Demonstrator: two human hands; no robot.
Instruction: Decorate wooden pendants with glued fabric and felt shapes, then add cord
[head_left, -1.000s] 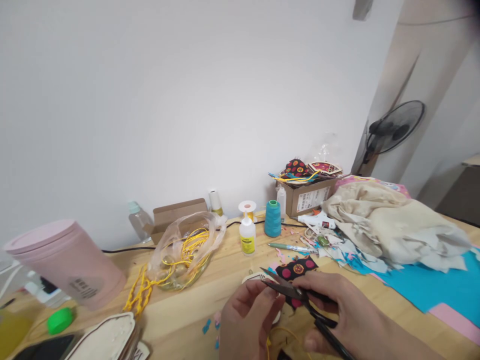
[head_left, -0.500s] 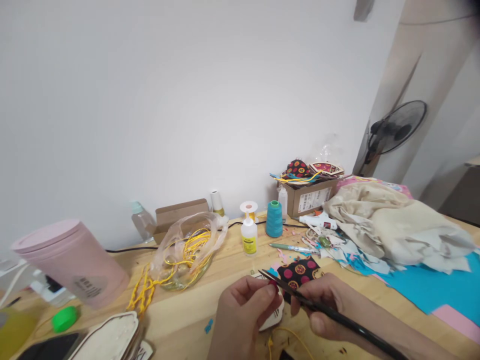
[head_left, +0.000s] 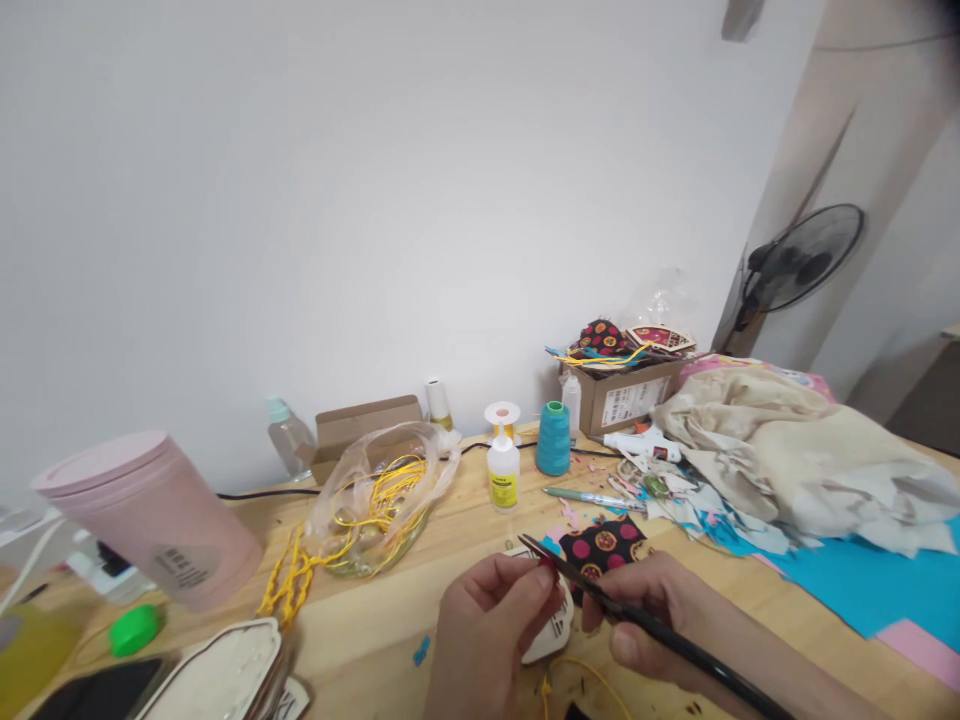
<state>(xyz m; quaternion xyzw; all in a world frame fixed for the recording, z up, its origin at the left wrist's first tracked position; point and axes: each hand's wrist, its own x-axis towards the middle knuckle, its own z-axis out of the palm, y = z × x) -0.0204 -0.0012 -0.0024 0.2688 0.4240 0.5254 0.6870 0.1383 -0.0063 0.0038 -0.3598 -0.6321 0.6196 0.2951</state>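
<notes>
Scissors point(head_left: 679, 637) gripped in right hand point(head_left: 660, 592), blades now together after standing apart a second ago, probably marking a completed snip; small red scrap point(head_left: 549, 564) pinched by left hand point(head_left: 487, 625), thumb against forefinger, beside the blades.

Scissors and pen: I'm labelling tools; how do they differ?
The scissors are dark; the pen is pale green and whitish. The right hand holds the scissors, while the pen lies on the table. The scissors look longer than the pen. Both look slim here.
</notes>
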